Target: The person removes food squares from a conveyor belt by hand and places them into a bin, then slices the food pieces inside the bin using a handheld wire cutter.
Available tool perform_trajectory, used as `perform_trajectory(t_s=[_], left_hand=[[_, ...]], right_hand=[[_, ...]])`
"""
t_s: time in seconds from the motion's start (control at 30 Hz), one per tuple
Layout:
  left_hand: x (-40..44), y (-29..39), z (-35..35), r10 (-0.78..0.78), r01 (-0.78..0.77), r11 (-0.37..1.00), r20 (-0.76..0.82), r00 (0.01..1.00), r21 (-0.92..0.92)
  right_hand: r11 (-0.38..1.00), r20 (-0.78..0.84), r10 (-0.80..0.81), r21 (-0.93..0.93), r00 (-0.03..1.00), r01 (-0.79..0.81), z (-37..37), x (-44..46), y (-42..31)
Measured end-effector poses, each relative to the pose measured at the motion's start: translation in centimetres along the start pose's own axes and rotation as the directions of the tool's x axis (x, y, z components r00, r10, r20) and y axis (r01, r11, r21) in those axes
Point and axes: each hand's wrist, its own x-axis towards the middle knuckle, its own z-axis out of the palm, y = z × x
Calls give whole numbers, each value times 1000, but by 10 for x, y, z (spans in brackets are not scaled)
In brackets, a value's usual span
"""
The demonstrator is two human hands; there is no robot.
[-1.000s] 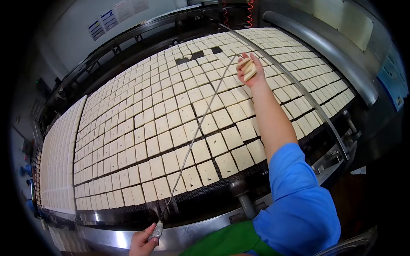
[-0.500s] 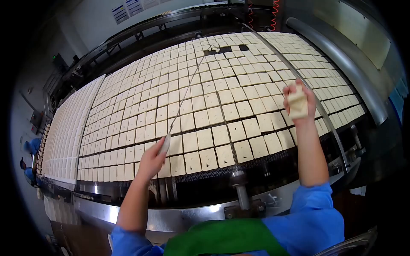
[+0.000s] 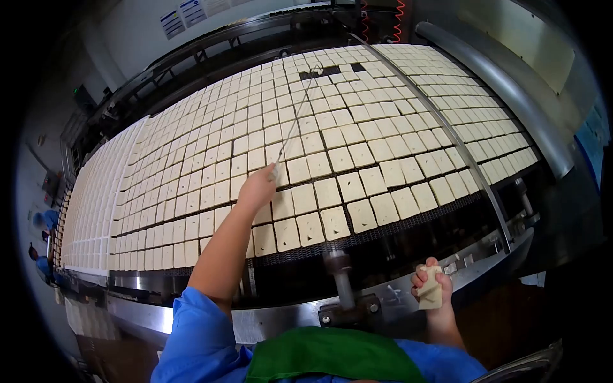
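Observation:
My left hand [image 3: 257, 187] is closed around the handle of a long thin metal rod [image 3: 297, 119]. The rod slants away over the rows of pale tofu blocks [image 3: 324, 193], its far end near the dark gaps at the back. A small crumpled pale bit lies by that end; whether they touch I cannot tell. Low on the right, my right hand [image 3: 443, 283] grips a pale piece of tofu [image 3: 431, 294] in front of the conveyor's metal edge. Several blocks in the nearest rows have small dark holes or nicks.
The tofu lies on a dark mesh conveyor belt [image 3: 377, 230]. A metal bar [image 3: 440, 121] crosses above it on the right, near a large metal tube [image 3: 504, 96]. Steel edging [image 3: 274, 317] runs along the front. Two people in blue [image 3: 43, 265] stand far left.
My right hand has come down and back from above the belt to the front edge, still gripping the tofu. My left hand has reached farther forward with the rod.

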Motion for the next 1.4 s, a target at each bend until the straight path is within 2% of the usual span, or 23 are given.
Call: perform_trajectory(t_s=[0.07,0.13,0.17,0.2,0.23,0.27,0.33,0.37,0.4,0.47,0.63,0.7,0.73,0.83,0.9,0.93,1.03,1.07,1.13,1.17,1.2,1.27,1.4], left_hand=[[0,4,-1,25,-27,999,33,999,46],[0,11,-12,-143,178,972,213,966,-152],[2,7,-13,-142,176,973,212,967,-151],[3,3,-15,-169,282,842,271,948,-460],[2,-4,-17,-173,368,604,335,926,-707],[0,-12,-19,-175,367,604,331,927,-708],[-8,-18,-29,-2,448,137,452,892,-884],[-17,-23,-30,1,456,23,456,890,-890],[-27,-29,-33,1,454,23,454,891,-891],[-52,-46,-43,118,438,-133,425,898,-889],[-177,-97,-88,168,378,-51,365,916,-924],[-241,-122,-117,199,380,79,388,900,-922],[-276,-123,-139,118,378,164,399,909,-911],[-383,-164,-186,62,397,196,415,908,-897],[-458,-185,-215,6,419,140,424,906,-897],[-491,-179,-224,-57,423,153,420,906,-893],[-578,-166,-243,-28,366,91,365,931,-926],[-602,-157,-244,-78,334,81,328,941,-939],[-645,-139,-247,-62,320,68,316,947,-945],[-670,-139,-247,-98,320,120,309,946,-940],[-689,-130,-247,-168,301,93,283,944,-949],[-719,-115,-254,-147,341,220,315,938,-914],[-785,-105,-249,-222,303,252,250,942,-919]], right_hand=[[1000,-29,-16,7,999,16,-10,-11,13],[999,-69,-39,15,997,40,-13,-18,23],[999,-67,-41,17,997,42,-13,-19,28],[998,-62,-37,57,997,41,-11,-19,34],[995,-57,-33,96,998,38,-9,-19,40],[995,-54,-30,96,998,35,-8,-18,45],[991,-28,-29,127,999,32,-2,-13,55],[992,-25,-28,125,999,31,-2,-12,59],[992,-1,-27,122,1000,26,-2,-10,63],[993,24,-26,118,999,23,-1,-6,69],[983,117,19,181,993,-40,31,10,77],[987,207,16,151,978,-48,46,28,77],[991,291,16,124,957,-54,55,38,77],[999,273,25,25,962,-33,80,80,70],[997,197,17,-71,980,-3,108,109,65],[990,166,8,-142,986,16,120,124,65],[978,50,72,-198,996,-61,155,166,72],[967,41,108,-234,993,-95,162,178,78],[933,103,216,-314,971,-174,182,193,97],[921,126,262,-327,957,-209,190,202,110],[910,139,300,-339,944,-239,202,207,126],[879,179,395,-357,901,-315,230,209,161],[829,277,524,-385,806,-406,264,217,224]])
